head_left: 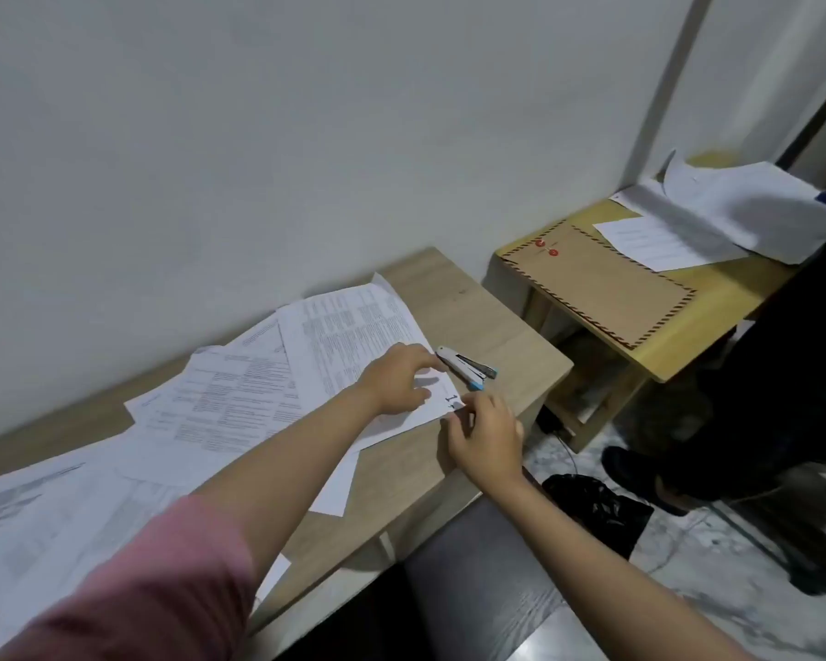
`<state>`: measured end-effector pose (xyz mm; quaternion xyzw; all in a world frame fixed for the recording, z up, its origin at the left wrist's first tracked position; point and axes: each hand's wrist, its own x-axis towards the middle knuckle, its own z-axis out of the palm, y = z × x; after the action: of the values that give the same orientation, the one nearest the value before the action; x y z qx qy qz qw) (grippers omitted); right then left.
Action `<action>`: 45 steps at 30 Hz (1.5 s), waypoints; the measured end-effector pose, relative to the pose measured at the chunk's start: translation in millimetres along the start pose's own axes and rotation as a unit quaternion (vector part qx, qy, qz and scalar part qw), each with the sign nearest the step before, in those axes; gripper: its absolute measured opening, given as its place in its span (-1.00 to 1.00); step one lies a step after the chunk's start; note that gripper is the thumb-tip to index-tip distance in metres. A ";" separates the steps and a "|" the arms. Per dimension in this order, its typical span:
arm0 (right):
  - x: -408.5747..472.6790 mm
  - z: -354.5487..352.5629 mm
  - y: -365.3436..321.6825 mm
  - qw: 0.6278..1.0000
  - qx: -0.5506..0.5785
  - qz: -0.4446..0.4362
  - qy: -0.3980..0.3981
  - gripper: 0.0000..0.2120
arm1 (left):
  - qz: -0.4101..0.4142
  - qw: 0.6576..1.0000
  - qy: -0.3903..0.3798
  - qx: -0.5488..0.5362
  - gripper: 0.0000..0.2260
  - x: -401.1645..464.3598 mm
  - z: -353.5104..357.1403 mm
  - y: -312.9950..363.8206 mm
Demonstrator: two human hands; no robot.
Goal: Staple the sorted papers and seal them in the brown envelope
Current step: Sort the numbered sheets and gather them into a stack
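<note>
Against a plain white wall stands a wooden desk point(473, 312) strewn with printed papers point(349, 336). Her left hand point(397, 381) presses flat on the top sheet, fingers spread, gripping nothing. Her right hand point(485, 438) pinches that sheet's near corner. A white and blue stapler point(466, 367) lies just beside the sheet. On the small yellow table point(716, 307) alongside lies the brown envelope point(602, 286), partly under loose sheets.

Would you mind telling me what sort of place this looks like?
Probably a small home or office work corner: printed papers spread over a wooden desk against a plain wall, a stapler lying by the hands, and a brown envelope on a side table.
</note>
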<state>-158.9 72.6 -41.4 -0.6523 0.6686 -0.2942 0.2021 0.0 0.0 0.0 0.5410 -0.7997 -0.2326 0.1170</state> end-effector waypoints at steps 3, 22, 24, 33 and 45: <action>2.6 1.7 -0.3 0.999 0.033 0.018 0.021 -0.77 | 0.008 0.998 -0.049 0.044 -0.61 11.4 -0.8 6.2; 5.3 10.3 -0.8 0.995 0.069 0.054 0.039 -0.80 | 0.089 0.959 -0.119 0.242 -0.74 32.6 -10.0 9.5; 4.2 8.3 -3.3 0.996 0.069 0.050 0.040 -0.80 | 0.098 0.958 -0.114 0.244 -0.71 31.8 -12.2 11.4; 15.4 -0.7 -27.7 0.962 0.262 0.046 0.057 -0.91 | 0.041 0.995 -0.002 0.086 -0.87 15.6 -45.5 11.9; 66.4 -24.8 -136.3 0.926 0.370 -0.071 0.010 -0.86 | -0.077 0.984 0.163 -0.013 -0.86 -66.7 -141.5 5.8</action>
<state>-76.9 13.3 74.2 -0.5742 0.4661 -0.5406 0.4010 83.2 28.4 129.5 0.6300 -0.7230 -0.1598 0.2340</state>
